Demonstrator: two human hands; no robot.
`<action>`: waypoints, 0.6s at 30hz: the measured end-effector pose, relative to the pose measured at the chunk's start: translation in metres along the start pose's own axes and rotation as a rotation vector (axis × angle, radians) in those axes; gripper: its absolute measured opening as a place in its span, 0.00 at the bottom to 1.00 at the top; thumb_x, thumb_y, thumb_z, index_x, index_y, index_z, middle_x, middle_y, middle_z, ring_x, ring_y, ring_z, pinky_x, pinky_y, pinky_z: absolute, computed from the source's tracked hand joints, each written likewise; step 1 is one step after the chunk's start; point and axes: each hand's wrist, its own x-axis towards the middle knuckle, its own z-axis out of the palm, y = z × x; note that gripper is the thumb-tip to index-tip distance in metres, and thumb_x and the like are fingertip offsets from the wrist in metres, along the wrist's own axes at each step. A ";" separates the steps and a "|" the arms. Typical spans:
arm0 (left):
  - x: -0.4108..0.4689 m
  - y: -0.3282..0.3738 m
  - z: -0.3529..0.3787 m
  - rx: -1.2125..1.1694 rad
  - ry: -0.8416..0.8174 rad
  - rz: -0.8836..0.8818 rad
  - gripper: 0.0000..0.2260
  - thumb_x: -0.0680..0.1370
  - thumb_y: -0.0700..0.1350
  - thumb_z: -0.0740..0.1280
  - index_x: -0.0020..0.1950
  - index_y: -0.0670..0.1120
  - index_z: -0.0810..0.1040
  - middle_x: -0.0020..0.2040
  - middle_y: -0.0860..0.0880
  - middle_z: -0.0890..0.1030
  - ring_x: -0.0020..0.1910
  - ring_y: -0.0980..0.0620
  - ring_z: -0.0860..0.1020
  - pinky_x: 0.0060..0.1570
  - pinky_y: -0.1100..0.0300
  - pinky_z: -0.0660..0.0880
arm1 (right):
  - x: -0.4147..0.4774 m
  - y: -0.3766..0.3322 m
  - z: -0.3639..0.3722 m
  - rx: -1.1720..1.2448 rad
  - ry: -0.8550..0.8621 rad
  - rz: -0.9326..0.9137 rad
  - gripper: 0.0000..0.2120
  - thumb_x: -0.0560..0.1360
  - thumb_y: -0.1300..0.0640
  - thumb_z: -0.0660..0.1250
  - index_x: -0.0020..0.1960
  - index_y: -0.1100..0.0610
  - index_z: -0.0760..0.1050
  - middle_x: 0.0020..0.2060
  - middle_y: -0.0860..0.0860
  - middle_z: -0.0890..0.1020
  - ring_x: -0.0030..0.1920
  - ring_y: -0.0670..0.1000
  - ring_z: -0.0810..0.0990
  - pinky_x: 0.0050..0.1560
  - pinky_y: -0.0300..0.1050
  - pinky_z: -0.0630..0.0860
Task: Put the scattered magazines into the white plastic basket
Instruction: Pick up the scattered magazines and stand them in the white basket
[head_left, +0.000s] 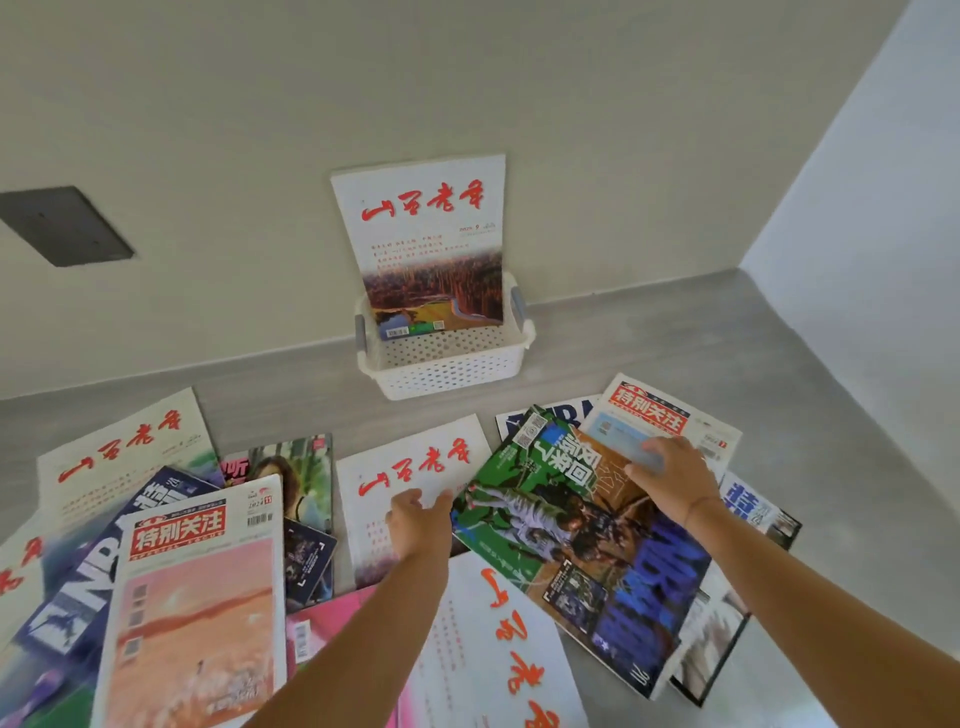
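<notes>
Single view only, head camera, wide-angle. Looks forward and steeply down from above person's forearms onto grey worktop (649, 332). Faces wall corner; white basket (447, 369) near frame centre, against back wall. Camera close: magazines (197, 597) fill lower half, cut off by left and bottom edges. Both arms enter from bottom edge. Straight lines bend toward frame edges. No second view to share scene.
</notes>
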 end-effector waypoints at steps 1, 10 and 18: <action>-0.005 -0.001 0.002 -0.034 -0.004 -0.062 0.18 0.75 0.45 0.67 0.63 0.42 0.71 0.57 0.42 0.76 0.51 0.45 0.75 0.38 0.58 0.70 | -0.003 0.003 -0.001 0.000 -0.017 -0.003 0.19 0.74 0.48 0.63 0.62 0.54 0.70 0.59 0.55 0.71 0.57 0.56 0.72 0.58 0.53 0.72; -0.026 -0.007 0.019 -0.150 -0.180 -0.244 0.12 0.74 0.43 0.68 0.33 0.46 0.67 0.33 0.49 0.69 0.32 0.50 0.70 0.42 0.54 0.74 | -0.021 0.010 0.002 -0.049 -0.099 -0.017 0.20 0.72 0.49 0.66 0.62 0.51 0.70 0.59 0.54 0.72 0.59 0.56 0.72 0.60 0.56 0.72; -0.012 -0.005 0.013 -0.189 -0.253 -0.305 0.15 0.76 0.35 0.63 0.63 0.34 0.72 0.42 0.44 0.77 0.32 0.54 0.69 0.35 0.62 0.69 | -0.017 0.014 0.003 0.137 -0.280 0.047 0.15 0.73 0.49 0.67 0.54 0.58 0.76 0.48 0.53 0.80 0.48 0.54 0.78 0.49 0.44 0.74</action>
